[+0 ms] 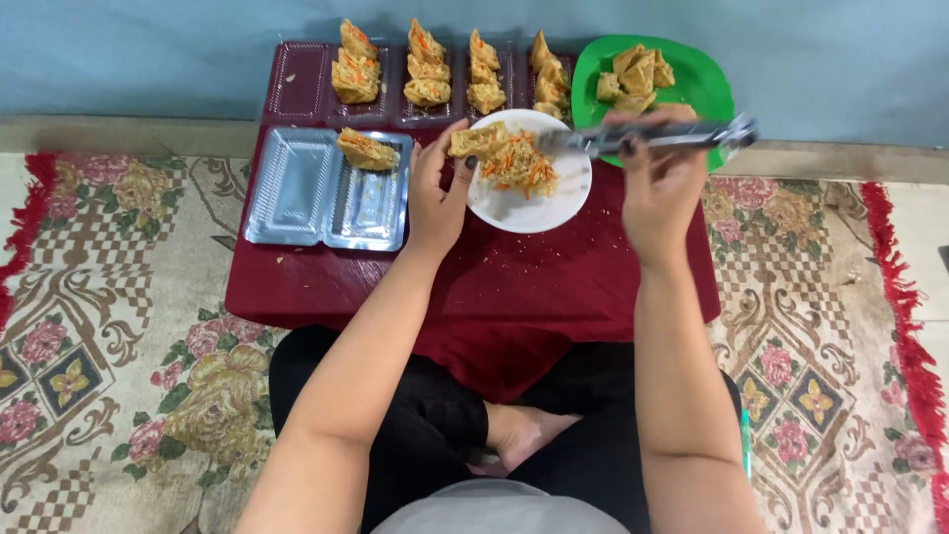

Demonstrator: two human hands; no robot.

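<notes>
On the dark red low table [554, 287], over the white plate [529, 210], both hands are engaged. The left hand [435, 193] grasps a fried tofu pocket [477, 139] at the plate's left rim. The right hand [660, 183] is clenched around metal tongs [652, 136], whose tips reach the shredded vegetable filling [519, 166] heaped on the plate. To the left lies an open clear plastic clamshell tray [297, 188], rectangular, with one filled tofu piece [368, 149] in its right half. Behind it a row of further clear trays [297, 84] holds more filled pieces [427, 69]. A green plate [707, 84] at the right rear carries plain tofu [633, 74]. No labels are legible.
</notes>
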